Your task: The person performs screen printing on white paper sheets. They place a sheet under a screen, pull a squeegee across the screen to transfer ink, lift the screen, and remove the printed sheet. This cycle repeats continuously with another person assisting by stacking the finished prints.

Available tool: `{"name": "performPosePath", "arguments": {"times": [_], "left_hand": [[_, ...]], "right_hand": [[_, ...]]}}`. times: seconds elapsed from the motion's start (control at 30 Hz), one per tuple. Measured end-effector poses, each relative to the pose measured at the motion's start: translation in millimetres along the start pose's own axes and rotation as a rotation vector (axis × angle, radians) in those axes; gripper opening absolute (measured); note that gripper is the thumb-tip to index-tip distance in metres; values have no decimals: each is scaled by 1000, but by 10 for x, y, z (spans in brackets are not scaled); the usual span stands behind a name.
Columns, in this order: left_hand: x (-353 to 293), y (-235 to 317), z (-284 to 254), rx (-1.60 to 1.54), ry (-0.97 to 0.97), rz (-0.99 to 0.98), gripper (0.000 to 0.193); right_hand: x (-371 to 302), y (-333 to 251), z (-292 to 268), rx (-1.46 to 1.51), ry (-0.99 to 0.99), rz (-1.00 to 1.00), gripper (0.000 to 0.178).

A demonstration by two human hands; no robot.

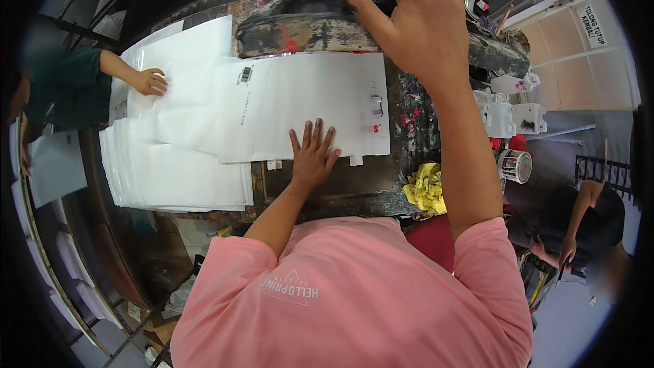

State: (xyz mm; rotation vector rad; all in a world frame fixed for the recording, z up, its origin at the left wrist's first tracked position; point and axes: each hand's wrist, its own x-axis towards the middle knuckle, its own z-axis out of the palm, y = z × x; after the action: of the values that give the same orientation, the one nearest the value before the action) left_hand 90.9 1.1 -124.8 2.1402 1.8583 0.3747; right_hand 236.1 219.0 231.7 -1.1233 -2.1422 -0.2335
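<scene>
My left hand [312, 153] lies flat with fingers spread on a white plastic-looking sheet [306, 88], which has a barcode and small black and red print. Raised over the table's far side, my right hand [422, 24] is curled over a tilted, ink-stained screen-printing frame [306, 33]. Its thumb, dark with ink, stretches left along the frame; the other fingertips are hidden. Left of the printed sheet, more white sheets [180, 174] lie in overlapping piles. A co-worker's hand [150, 82] rests on the far pile.
A crumpled yellow cloth [424, 187] sits at the table's right front. White plastic containers [501, 119] and a paint-stained can [515, 165] stand to the right. One co-worker in green [75, 85] is at the left, another in black [572, 211] at the right.
</scene>
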Motion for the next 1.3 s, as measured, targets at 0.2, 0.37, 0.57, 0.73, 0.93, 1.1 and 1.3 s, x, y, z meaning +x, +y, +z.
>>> {"name": "performPosePath", "arguments": {"times": [0.2, 0.37, 0.57, 0.73, 0.93, 1.1, 1.3], "left_hand": [[152, 297, -855, -654, 148, 3, 81], [-115, 201, -1193, -2335, 208, 134, 107], [-533, 105, -784, -2054, 57, -841, 123], [-478, 90, -675, -1892, 57, -1011, 125], [-554, 156, -699, -1843, 135, -1095, 102], [-672, 100, -584, -1762, 146, -1050, 108], [-572, 148, -767, -1803, 74, -864, 106]], "right_hand": [[-270, 52, 53, -107, -134, -32, 57], [-1267, 62, 275, 27, -523, -16, 54], [-2070, 528, 1251, 152, -705, -13, 47], [-1441, 942, 2230, 138, -452, 72, 39], [-800, 1258, 3132, -26, -503, 49, 32], [-1061, 1134, 3062, -49, -514, 40, 32], [-1902, 562, 1921, 19, -661, 4, 32]]}}
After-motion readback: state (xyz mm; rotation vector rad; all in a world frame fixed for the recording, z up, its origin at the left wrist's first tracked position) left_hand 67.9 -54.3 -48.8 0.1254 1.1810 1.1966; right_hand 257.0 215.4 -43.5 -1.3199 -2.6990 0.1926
